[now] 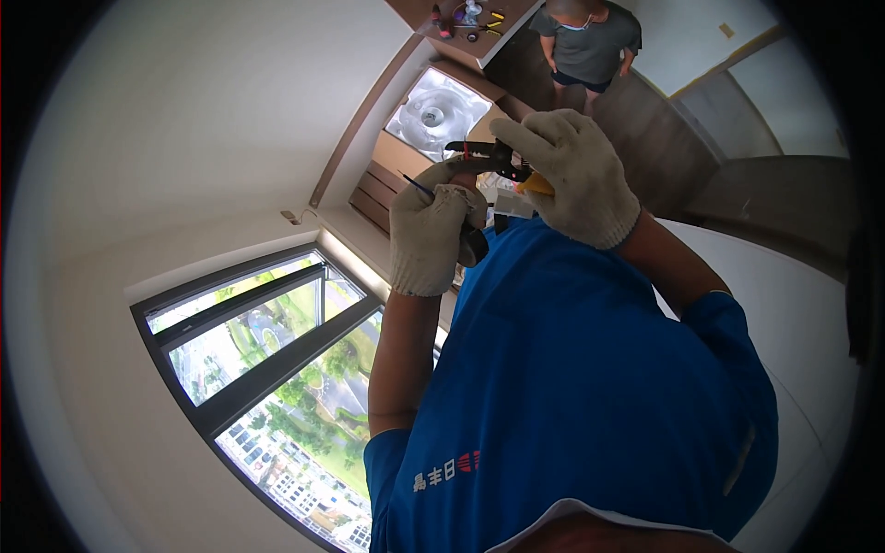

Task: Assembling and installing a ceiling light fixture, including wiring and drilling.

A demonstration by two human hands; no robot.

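Both my hands wear off-white knit gloves and are raised close together in front of my chest. My right hand (585, 175) is closed around wire strippers (510, 164) with dark jaws and a yellow-orange handle. The jaws point left, over the fingertips of my left hand (429, 230). A thin dark wire (417, 186) sticks out of my closed left hand, and a short red wire (466, 149) shows at the jaws. Against the left palm sits a black round thing (473, 247) like a tape roll, partly hidden.
Beyond my hands stands an open box with a clear-wrapped round fixture (433, 112). Several tools lie on a brown surface (452, 41) at the top. Another person (590, 46) stands on the dark floor. A window (304, 369) is at lower left, and wires poke from the wall (293, 217).
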